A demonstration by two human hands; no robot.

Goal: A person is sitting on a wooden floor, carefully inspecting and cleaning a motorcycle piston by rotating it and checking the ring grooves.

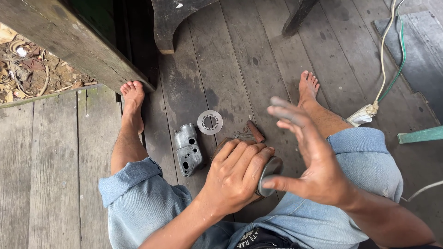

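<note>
I sit on a dark plank floor [230,60] with my bare feet out in front. My left hand [237,175] is wrapped over a round grey metal part [270,173], pressing it against my lap. My right hand [311,161] hovers just to its right, fingers spread and blurred, holding nothing; its thumb nearly touches the part's edge. A grey cast metal housing [188,148] lies on the floor between my knees. A flat toothed metal ring [210,122] lies beyond it.
Small spanners and a brown cylinder [254,131] lie by the ring. A white plug with cables [367,114] sits by my right foot. A wooden beam [69,41] and dark furniture legs [168,27] stand ahead; a green bar [420,135] lies right.
</note>
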